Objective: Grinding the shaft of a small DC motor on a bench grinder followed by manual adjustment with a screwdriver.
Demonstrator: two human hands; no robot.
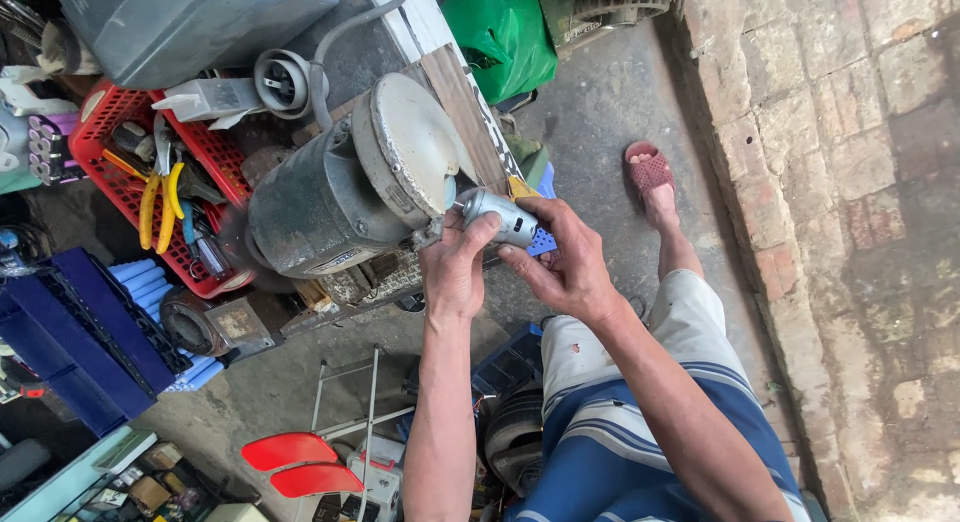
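Both my hands hold a small silver cylindrical motor [497,217] up against the wheel of a grey bench grinder [345,187]. My left hand [455,267] grips the motor's front end from below, next to its thin shaft, which points at the grinder's pale disc [410,142]. My right hand [565,262] wraps the motor's rear end, fingers curled over it. The grinder rests on a low stand with a grey cable looping from its top.
A red basket [115,112] with yellow-handled pliers and other tools sits at left, blue bins [75,337] below it. A green bag [505,32] lies at the top, a brick wall [850,182] at right. My sandalled foot [650,172] rests on concrete; red plastic pieces [300,462] below.
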